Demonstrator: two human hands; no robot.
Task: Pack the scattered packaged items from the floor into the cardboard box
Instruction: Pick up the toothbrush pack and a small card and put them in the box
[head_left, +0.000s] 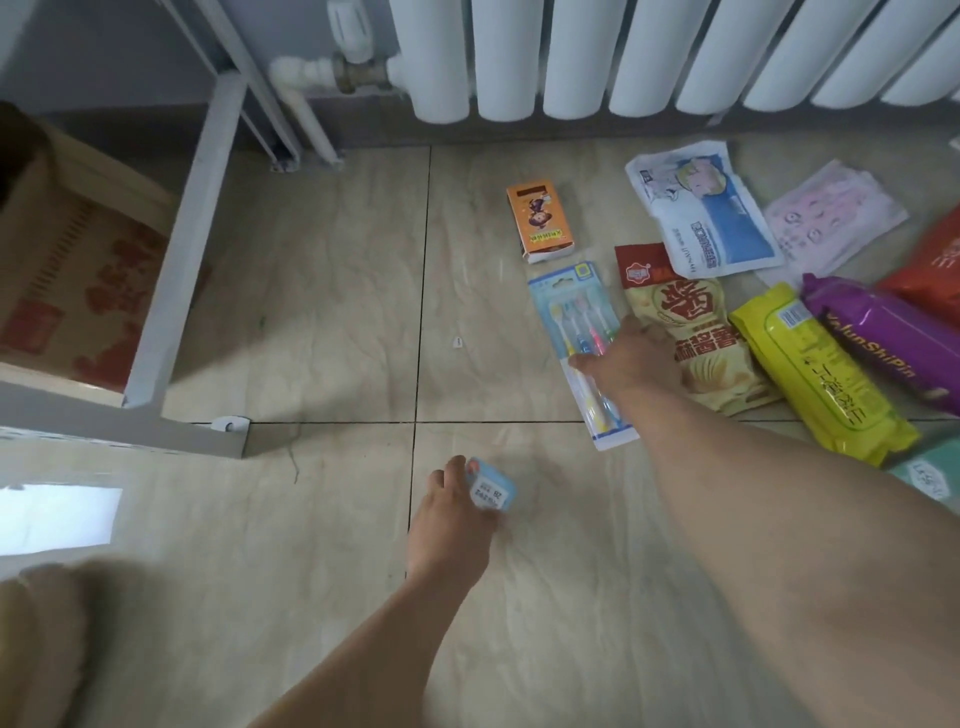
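My left hand (452, 519) holds a small light-blue packet (491, 491) just above the tiled floor, near the middle of the view. My right hand (631, 358) reaches forward and rests on the lower half of a blue toothbrush blister pack (569, 312), its fingers closing on the pack's edge. The open cardboard box (78, 270) with red print stands at the far left, behind a grey metal frame. Beside the toothbrushes lie an orange carton (540, 218), a beige sauce pouch (696, 332), a yellow pack (826, 379) and a purple pack (883, 343).
A grey metal frame leg (176, 270) slants between me and the box. A white radiator (675, 52) lines the back wall. More packets lie at right: a white-blue pouch (706, 208), a pink one (836, 213), a red one (930, 270). My knee (47, 639) shows bottom left.
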